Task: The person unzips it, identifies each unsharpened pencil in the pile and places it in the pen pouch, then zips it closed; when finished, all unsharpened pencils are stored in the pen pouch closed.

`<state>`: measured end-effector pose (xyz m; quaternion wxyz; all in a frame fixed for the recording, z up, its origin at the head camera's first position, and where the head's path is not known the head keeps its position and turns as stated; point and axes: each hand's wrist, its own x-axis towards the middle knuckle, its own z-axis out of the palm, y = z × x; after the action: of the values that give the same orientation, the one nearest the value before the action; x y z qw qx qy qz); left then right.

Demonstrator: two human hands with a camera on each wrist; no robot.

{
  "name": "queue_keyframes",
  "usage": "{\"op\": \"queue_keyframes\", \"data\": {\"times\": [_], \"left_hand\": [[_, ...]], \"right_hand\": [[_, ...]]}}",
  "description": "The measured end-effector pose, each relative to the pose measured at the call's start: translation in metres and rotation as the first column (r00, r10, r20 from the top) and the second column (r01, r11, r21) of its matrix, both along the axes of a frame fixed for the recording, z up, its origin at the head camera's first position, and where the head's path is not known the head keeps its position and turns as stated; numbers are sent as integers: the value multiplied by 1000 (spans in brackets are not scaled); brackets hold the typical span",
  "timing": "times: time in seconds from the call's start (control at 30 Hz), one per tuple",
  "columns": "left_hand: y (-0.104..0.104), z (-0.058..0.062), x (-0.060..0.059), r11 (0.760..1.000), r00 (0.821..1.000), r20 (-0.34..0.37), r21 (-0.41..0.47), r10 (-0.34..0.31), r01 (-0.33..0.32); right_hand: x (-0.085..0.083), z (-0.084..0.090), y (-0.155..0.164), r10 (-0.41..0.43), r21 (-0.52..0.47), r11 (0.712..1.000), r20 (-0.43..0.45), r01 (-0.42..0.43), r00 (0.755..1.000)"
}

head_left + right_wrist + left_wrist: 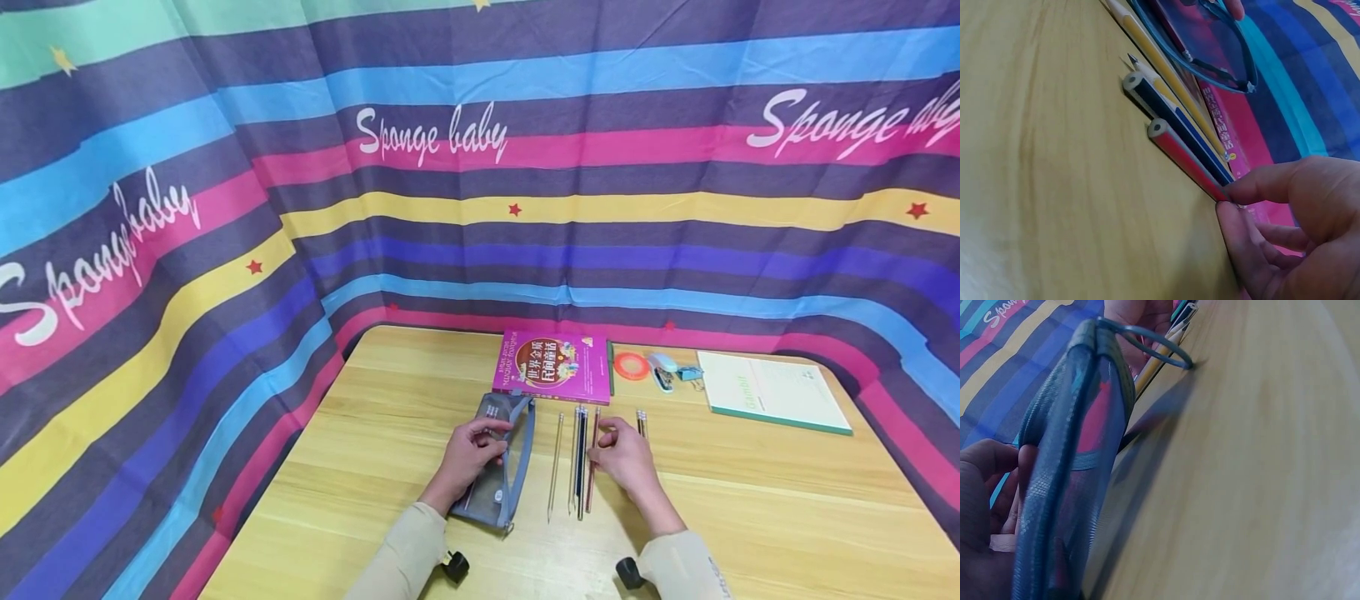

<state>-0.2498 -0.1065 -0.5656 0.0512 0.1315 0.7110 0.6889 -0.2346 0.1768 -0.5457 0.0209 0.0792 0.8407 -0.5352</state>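
My left hand (471, 454) grips the edge of a grey-blue mesh pencil case (487, 496), its thumb and fingers pinching the side in the left wrist view. The case's zip side gapes toward the pencils. With thumb and fingertips, my right hand (624, 454) pinches a red pencil (1185, 159) near its far end. Just left of it lie a dark blue pencil (1179, 128) and a slim yellow-and-white pencil (1163, 89). Another yellow pencil (556, 467) lies apart, nearer the case. More pencils (641, 421) show partly behind the right hand.
A magenta book (555, 387) lies beyond the case. To its right are an orange tape ring (631, 367), a small stapler (663, 379), a small blue item (688, 373) and a notebook (787, 392). A striped curtain (570, 250) surrounds the wooden table (750, 500).
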Motion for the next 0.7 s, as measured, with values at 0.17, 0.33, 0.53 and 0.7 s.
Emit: {"op": "queue_keyframes", "data": {"times": [0.17,0.33,0.53,0.7], "left_hand": [[0,-1,0,1000,1000,1,1,6,-6],[0,-1,2,1000,1000,13,5,5,-5],[0,2,4,1000,1000,23,1,11,-11],[0,3,3,1000,999,38,4,8,-8]], "right_hand": [[-2,1,0,1,43,999,14,-2,1000],[-4,2,0,2,74,997,49,-6,999],[-4,5,0,16,84,996,65,-21,998],[-4,7,0,19,89,996,75,-25,997]]}}
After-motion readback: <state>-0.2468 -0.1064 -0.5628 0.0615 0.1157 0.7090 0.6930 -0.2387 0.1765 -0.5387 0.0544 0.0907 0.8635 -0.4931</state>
